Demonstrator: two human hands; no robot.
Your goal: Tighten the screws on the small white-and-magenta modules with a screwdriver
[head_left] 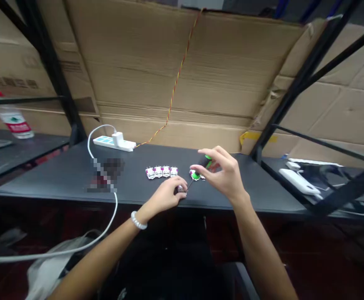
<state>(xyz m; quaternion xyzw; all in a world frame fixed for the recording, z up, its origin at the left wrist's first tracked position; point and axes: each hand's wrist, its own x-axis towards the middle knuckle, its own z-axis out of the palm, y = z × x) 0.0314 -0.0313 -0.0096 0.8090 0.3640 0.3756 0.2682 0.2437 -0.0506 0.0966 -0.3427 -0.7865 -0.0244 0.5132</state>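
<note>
My right hand grips a screwdriver with a black and green handle, its thin shaft slanting down to the left. The tip meets a small white and pink part that my left hand pinches against the dark table. A white bead bracelet sits on my left wrist. Just behind my hands, several matching small white and pink parts lie in a row. One more such part lies under the screwdriver handle.
A white power strip with a plugged charger lies at the back left; its white cable runs off the front edge. A red-yellow twisted wire hangs over cardboard boxes. Black rack posts stand left and right. White devices lie at the right.
</note>
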